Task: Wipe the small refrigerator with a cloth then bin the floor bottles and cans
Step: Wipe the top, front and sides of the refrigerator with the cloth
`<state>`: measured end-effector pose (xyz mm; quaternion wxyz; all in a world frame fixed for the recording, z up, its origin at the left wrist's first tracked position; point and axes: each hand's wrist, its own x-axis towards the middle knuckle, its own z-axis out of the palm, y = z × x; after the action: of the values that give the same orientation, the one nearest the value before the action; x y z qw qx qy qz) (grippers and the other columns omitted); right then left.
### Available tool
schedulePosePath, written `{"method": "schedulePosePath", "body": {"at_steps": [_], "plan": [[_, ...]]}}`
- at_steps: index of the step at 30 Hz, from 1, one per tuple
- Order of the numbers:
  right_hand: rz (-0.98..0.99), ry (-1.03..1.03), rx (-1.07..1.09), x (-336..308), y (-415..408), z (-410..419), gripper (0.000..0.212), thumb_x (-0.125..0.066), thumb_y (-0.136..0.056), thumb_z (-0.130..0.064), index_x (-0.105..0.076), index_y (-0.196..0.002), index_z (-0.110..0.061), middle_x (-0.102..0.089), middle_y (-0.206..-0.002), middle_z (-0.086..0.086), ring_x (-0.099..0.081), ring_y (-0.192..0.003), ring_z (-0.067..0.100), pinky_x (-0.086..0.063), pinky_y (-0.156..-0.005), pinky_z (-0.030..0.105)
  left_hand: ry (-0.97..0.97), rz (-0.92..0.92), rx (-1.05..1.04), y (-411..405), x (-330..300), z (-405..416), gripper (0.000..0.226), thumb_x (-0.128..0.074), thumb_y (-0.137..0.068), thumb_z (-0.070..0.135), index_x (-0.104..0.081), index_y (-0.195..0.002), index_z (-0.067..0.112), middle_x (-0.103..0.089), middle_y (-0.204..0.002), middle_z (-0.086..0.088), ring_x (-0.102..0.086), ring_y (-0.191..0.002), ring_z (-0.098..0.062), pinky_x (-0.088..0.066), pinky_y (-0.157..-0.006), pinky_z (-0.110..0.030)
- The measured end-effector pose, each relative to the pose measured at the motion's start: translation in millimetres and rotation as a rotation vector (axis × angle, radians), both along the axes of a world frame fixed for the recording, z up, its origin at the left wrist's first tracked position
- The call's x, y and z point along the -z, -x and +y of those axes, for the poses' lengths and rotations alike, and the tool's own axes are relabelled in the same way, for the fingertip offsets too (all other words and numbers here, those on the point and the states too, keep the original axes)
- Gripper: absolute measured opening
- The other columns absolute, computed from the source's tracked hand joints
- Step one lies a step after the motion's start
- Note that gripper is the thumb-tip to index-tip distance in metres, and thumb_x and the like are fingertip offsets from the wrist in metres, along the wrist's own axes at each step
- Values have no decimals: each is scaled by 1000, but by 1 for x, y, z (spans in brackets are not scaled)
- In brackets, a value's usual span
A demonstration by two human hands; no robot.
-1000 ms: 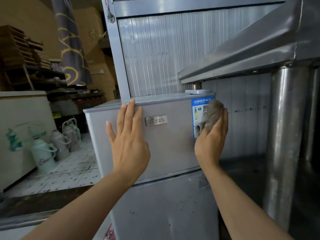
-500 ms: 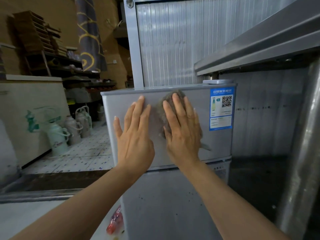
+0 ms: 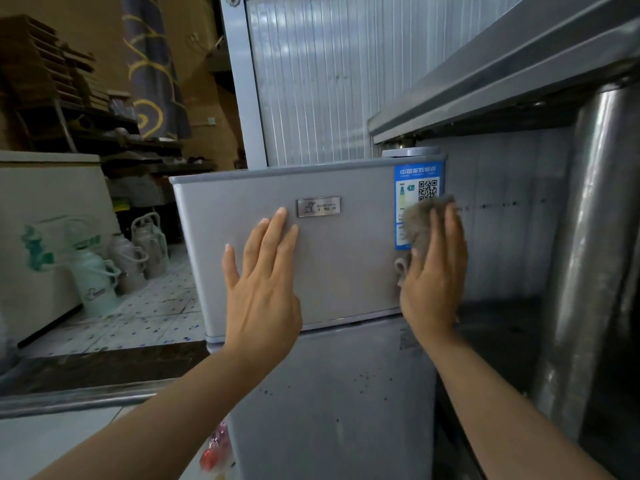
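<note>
The small silver refrigerator [image 3: 346, 258] stands right in front of me, with a metal badge and a blue energy label on its upper door. My left hand [image 3: 263, 278] lies flat on that door, fingers straight, just below the badge. My right hand [image 3: 433, 271] presses a grey cloth [image 3: 420, 223] against the door's right edge, over the lower part of the blue label. The fingers are straight on the cloth. A red-capped plastic bottle [image 3: 214, 452] lies on the floor at the fridge's lower left, partly hidden by my left forearm.
A steel shelf edge [image 3: 502, 74] and a thick steel post [image 3: 588, 254] crowd the right side. Several thermos jugs [image 3: 100, 271] stand on the speckled floor at left beside a white chest freezer [image 3: 45, 244]. A ribbed metal panel [image 3: 311, 81] rises behind the fridge.
My right hand has swept the cloth from the middle of the upper door back to its right edge. My left hand stayed flat on the door. The view shifted slightly.
</note>
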<state>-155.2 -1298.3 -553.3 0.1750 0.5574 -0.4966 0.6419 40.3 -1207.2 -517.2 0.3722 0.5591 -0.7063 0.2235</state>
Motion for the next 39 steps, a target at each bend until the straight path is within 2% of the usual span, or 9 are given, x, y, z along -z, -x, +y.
{"method": "schedulePosePath", "body": {"at_steps": [4, 10, 13, 16, 20, 23, 30, 35, 39], "plan": [[-282, -46, -64, -2, -14, 0, 58, -47, -94, -14, -24, -147, -10, -19, -156, 10, -18, -144, 28, -30, -112, 52, -20, -14, 14, 11, 14, -2, 86, -50, -71, -5, -18, -147, 18, 5, -158, 6, 8, -145, -13, 5, -114, -47], [401, 30, -69, 50, -91, 30, 68, -50, -89, -28, -17, -148, -19, -11, -157, 1, -11, -145, 26, -15, -117, 42, 12, 70, 44, 13, 17, -2, 76, -47, -76, -8, -27, -145, 17, -12, -157, 5, -8, -144, -14, -3, -116, -50], [536, 76, -76, 53, -66, 19, 71, -55, -84, -21, -23, -146, -19, -16, -154, -1, -19, -144, 24, -17, -116, 41, 9, 34, 32, 10, 18, 0, 79, -47, -72, -10, -27, -144, 17, -14, -157, 4, -11, -144, -16, -2, -116, -50], [166, 5, -4, 47, -16, 6, 68, -57, -86, -1, -26, -145, -11, -24, -153, 10, -26, -141, 29, -25, -115, 46, -7, 10, 31, 11, 21, 2, 85, -50, -67, -11, -27, -144, 16, -13, -157, 3, -10, -144, -18, -3, -115, -51], [-205, -59, -92, 22, 8, -4, 61, -53, -93, -12, -24, -147, -9, -27, -154, 11, -27, -141, 25, -32, -113, 44, -17, -2, 11, 20, 25, 0, 83, -55, -68, -8, -28, -143, 14, -10, -158, 1, -4, -144, -19, -8, -115, -55], [-217, -15, -154, 19, 7, -10, 58, -46, -94, -22, -23, -147, -13, -31, -150, 9, -33, -137, 23, -37, -110, 43, -36, -26, 22, 24, 31, -2, 82, -56, -67, -6, -30, -143, 14, -11, -157, 0, -4, -143, -19, -8, -115, -54], [-318, -191, -214, 99, 2, 6, 59, -50, -93, -10, -23, -145, -3, -27, -150, 17, -30, -138, 32, -27, -115, 45, -94, -121, 20, 16, 57, 1, 85, -58, -66, -5, -30, -143, 13, -12, -158, 0, -6, -143, -18, -3, -113, -50], [-146, -75, -125, 41, -1, 2, 61, -43, -94, -25, -21, -147, -2, -23, -153, 18, -25, -141, 29, -19, -116, 32, -77, -82, -29, 1, 55, 7, 85, -58, -67, -4, -28, -144, 15, -12, -158, 1, -8, -145, -19, 0, -115, -50], [-42, 55, 26, 18, -24, -1, 64, -45, -92, -33, -25, -146, -4, -24, -153, 19, -24, -141, 32, -24, -115, 43, -70, -72, -76, -21, 53, 11, 83, -60, -67, -4, -31, -143, 13, -15, -157, -1, -14, -143, -23, -8, -113, -57]]}}
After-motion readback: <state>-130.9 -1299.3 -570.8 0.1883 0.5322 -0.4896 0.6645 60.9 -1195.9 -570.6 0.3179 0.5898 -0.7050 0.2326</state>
